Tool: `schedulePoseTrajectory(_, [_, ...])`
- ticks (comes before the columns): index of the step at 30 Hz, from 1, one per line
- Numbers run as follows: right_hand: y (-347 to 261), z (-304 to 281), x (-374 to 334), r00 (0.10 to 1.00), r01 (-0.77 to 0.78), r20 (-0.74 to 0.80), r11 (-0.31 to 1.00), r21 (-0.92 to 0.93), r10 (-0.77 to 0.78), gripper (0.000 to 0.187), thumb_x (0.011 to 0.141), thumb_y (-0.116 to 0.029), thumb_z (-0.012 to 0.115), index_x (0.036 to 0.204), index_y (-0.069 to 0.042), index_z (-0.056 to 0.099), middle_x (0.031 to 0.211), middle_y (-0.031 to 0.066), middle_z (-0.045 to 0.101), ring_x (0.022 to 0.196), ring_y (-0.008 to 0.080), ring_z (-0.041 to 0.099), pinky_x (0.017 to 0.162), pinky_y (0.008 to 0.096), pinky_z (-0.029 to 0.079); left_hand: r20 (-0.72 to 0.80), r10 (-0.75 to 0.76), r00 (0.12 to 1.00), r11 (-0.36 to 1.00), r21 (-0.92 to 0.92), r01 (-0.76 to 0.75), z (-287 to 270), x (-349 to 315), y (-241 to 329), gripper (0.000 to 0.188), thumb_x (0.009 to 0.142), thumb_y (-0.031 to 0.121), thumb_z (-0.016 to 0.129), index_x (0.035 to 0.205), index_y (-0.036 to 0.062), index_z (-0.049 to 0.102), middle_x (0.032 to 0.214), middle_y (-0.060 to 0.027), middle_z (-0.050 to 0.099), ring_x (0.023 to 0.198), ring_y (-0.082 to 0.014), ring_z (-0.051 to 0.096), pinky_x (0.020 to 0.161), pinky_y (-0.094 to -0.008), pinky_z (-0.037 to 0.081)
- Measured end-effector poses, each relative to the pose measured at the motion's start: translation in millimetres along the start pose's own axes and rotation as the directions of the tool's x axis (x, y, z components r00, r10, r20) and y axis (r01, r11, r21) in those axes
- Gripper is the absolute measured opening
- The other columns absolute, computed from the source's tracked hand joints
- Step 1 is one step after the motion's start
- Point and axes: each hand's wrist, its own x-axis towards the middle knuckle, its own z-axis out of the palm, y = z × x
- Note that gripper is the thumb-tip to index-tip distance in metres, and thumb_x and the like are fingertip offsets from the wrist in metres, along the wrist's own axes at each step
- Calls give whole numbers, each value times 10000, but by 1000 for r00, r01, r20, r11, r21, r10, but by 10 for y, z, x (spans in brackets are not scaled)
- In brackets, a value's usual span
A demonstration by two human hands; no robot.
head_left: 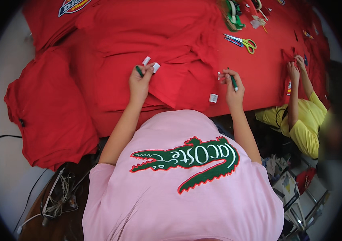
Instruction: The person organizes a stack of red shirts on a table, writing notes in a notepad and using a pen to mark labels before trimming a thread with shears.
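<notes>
My left hand [139,83] is closed over the red shirts, pinching a small white label [156,68] between thumb and fingertips. A short dark green stick [139,71], perhaps a pen or its cap, pokes out of the same hand. A second white label [146,60] lies just beyond those fingers. My right hand [235,89], near the right edge of the shirt pile [159,44], is closed on a dark green pen [233,82] with a pale end. Beside its fingertips shows a tiny white scrap [219,75]. Closer to me, a printed white tag [213,98] hangs at the shirt's edge.
Scissors [241,41] with yellow-green handles and a green tape dispenser [233,16] lie on the red-covered table [243,68]. Red shirts [50,108] drape off its left side, above tangled cables [60,199]. At right, a person in yellow [305,124] handles red cloth.
</notes>
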Motion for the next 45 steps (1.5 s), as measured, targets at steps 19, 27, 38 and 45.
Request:
schedulePoseTrajectory(19, [-710, 803, -286, 904, 232, 340, 966, 119, -259, 201, 963, 5, 644, 1162, -18, 639, 979, 53, 704, 932, 137, 684, 882, 289, 544, 348, -93, 933, 810, 571, -132, 767, -628, 536, 341, 895, 48, 751, 876, 99, 415, 880, -13, 606, 822, -75, 522, 725, -255, 470])
schedulePoseTrajectory(27, [-524, 1182, -41, 903, 194, 341, 957, 218, -261, 325, 1061, -104, 588, 1363, 14, 616, 1009, 78, 690, 911, 127, 676, 868, 275, 544, 154, -45, 987, 991, 133, 24, 422, -345, 266, 261, 974, -42, 618, 899, 123, 431, 833, 43, 485, 746, -33, 443, 664, -218, 378])
schedulePoseTrajectory(38, [-139, 1473, 77, 916, 7, 396, 988, 153, -68, 100, 1008, -5, 637, 1085, -2, 574, 941, 30, 660, 836, 69, 633, 749, 224, 531, -33, -6, 999, 988, 151, 11, 171, -70, -251, 218, 987, 1, 634, 913, 79, 444, 841, -10, 545, 836, -95, 606, 715, -260, 485])
schedulePoseTrajectory(45, [-152, 1525, 112, 904, 141, 394, 986, 86, -164, 93, 1014, -21, 639, 1073, 2, 571, 897, 16, 653, 811, 53, 603, 721, 215, 514, 14, -21, 1000, 999, -31, 22, 202, -78, -174, 209, 1019, -51, 560, 945, 86, 421, 961, -85, 639, 1148, -246, 702, 887, -286, 531])
